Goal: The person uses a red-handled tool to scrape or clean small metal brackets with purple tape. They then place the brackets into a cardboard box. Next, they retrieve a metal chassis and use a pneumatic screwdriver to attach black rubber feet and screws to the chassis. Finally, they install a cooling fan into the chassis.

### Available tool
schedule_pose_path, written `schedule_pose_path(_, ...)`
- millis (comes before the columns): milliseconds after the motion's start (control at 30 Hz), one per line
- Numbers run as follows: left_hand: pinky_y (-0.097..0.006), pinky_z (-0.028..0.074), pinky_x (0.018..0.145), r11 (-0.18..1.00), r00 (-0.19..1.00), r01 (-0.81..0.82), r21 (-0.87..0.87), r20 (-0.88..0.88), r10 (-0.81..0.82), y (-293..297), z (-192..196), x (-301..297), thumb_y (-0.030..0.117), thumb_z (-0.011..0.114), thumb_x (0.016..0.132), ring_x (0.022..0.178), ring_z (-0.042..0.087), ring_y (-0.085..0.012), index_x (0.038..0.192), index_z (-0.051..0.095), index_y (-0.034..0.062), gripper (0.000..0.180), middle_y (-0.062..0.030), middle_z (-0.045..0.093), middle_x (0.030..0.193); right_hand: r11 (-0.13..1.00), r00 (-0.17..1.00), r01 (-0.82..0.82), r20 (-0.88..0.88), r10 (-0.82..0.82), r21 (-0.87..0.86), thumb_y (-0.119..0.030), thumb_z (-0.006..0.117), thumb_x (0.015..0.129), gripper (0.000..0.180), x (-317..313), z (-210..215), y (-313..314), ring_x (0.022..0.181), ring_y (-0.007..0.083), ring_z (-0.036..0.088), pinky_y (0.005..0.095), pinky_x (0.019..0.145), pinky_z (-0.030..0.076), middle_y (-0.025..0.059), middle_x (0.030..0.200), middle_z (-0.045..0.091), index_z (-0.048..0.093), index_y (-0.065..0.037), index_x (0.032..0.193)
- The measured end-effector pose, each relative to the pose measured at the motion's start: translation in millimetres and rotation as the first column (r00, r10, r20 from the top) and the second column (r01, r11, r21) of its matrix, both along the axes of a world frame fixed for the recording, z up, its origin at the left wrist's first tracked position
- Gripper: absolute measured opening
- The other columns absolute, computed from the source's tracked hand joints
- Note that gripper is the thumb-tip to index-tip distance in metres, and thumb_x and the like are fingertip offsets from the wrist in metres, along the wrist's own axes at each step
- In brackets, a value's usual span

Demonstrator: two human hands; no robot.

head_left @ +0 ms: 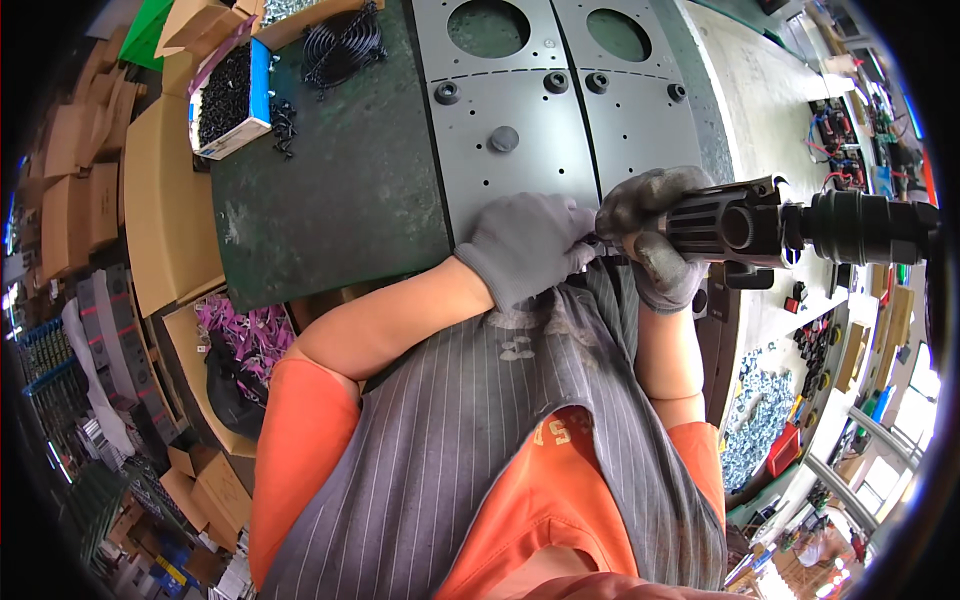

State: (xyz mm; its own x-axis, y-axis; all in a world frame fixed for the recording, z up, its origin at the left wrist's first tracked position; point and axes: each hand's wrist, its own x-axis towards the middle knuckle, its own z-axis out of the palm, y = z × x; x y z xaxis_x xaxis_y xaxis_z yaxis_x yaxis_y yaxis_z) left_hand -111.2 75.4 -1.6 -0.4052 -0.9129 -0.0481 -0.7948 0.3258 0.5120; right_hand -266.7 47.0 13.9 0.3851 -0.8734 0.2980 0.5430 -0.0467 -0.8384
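Note:
My right hand point(660, 235), in a grey and black glove, is wrapped round a black ribbed power tool point(705, 222). The tool lies sideways, its narrow end toward my left hand point(525, 245). That hand wears a grey glove, its fingertips pinched together close to the tool's end; what sits between them is hidden. Both hands are at the near edge of two grey metal panels lying side by side, a left panel point(520, 110) and a right panel point(640, 130). Each has a large round hole and black round fittings; a loose-looking dark disc point(504, 139) rests on the left panel.
A blue and white box of black screws point(228, 105) stands on the dark green table point(330, 200), with a black wire fan guard point(342, 48) behind. Cardboard boxes point(165, 190) line the left side, one holding purple pieces point(248, 335). A pale bench point(760, 110) is on the right.

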Motion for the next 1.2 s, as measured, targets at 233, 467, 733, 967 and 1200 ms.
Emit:
schedule_pose_path(233,-0.025,0.048,0.059,0.680,-0.155,0.203,0.704,-0.663,0.733,-29,8,28,0.015,0.050,0.090,0.067,0.055,-0.0112,0.120,0.050,0.0003,0.033,-0.0008,0.059,0.087,0.984,0.973,0.146,-0.193,-0.125,0.098,-0.011,0.075,0.063,0.054,8,13,-5,0.062,0.0201,0.054,0.0326,0.056,0.048,0.0062,0.079,0.051,0.045,-0.004,0.108)
schedule_pose_path(467,-0.018,0.041,0.051,0.657,-0.085,0.414,0.630,-0.692,0.717,-16,-3,43,0.024,0.044,0.098,0.062,0.048,-0.0040,0.125,0.047,0.0012,0.035,-0.0008,0.058,0.088,0.992,0.989,0.110,0.106,-0.102,-0.069,-0.005,0.067,0.069,0.056,-2,23,-10,0.064,0.0188,0.055,0.0323,0.058,0.048,0.0081,0.080,0.055,0.041,-0.004,0.119)
schedule_pose_path(733,-0.017,0.037,0.046,0.701,-0.158,0.362,0.614,-0.701,0.696,-2,-12,29,0.016,0.053,0.095,0.058,0.046,-0.0050,0.112,0.054,0.0103,0.018,-0.0045,0.058,0.083,0.949,0.961,0.079,0.276,0.008,-0.304,-0.024,0.060,0.074,0.055,-1,56,-24,0.060,0.0164,0.048,0.0294,0.055,0.038,0.0041,0.075,0.049,0.043,-0.004,0.123)
schedule_pose_path(967,-0.017,0.038,0.047,0.644,-0.149,0.501,0.578,-0.675,0.722,6,-2,25,0.015,0.047,0.097,0.056,0.045,-0.0035,0.112,0.057,0.0030,0.021,-0.0030,0.058,0.082,0.952,0.942,0.182,0.321,-0.097,-0.248,-0.024,0.057,0.074,0.052,16,53,-20,0.057,0.0156,0.046,0.0296,0.056,0.035,0.0037,0.074,0.048,0.043,-0.005,0.121)
schedule_pose_path(1200,-0.017,0.036,0.046,0.619,-0.136,0.542,0.569,-0.667,0.732,9,2,24,0.013,0.045,0.097,0.055,0.043,-0.0040,0.112,0.057,0.0020,0.023,-0.0023,0.058,0.081,0.927,0.951,0.091,0.308,0.027,-0.364,-0.023,0.059,0.074,0.046,17,51,-23,0.055,0.0145,0.047,0.0279,0.053,0.039,0.0031,0.073,0.048,0.044,-0.008,0.114)
